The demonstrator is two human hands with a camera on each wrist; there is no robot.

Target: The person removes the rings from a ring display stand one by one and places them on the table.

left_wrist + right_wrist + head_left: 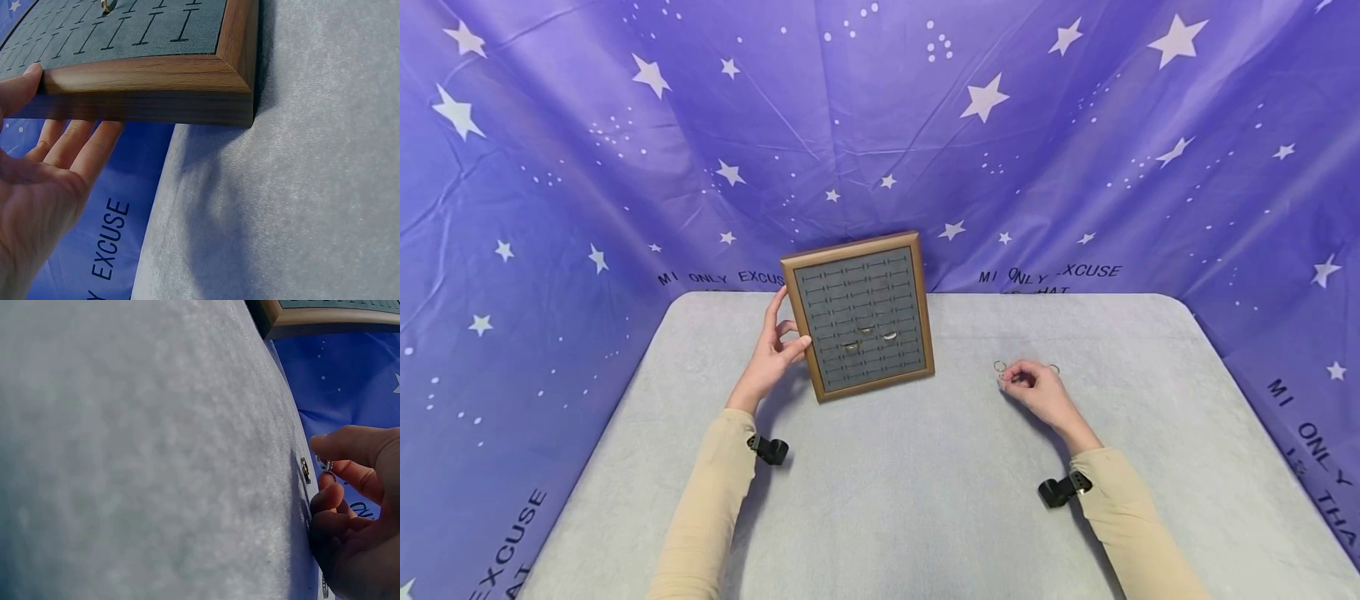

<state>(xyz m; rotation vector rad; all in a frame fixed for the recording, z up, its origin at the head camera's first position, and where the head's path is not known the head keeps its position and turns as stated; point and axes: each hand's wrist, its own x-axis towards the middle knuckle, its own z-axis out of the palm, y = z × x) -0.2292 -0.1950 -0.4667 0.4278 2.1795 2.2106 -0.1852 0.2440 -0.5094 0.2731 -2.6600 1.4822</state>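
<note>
A wood-framed ring display case (865,312) with a grey slotted pad leans up at the back of the table. Several rows of slots cross the pad, and a few rings, one of them a ring (890,336), sit in the lower ones. My left hand (769,354) grips the case's left side, thumb on the front of the frame and fingers behind. Over the table to the right, my right hand (1037,392) pinches a small silver ring (329,466) between its fingertips. Close by on the tabletop lies another ring (305,469).
One more ring (1055,368) lies just behind the right hand, partly hidden by it. A grey cloth covers the table (910,500). Behind and beside it hangs a purple curtain (865,125) with white stars and lettering.
</note>
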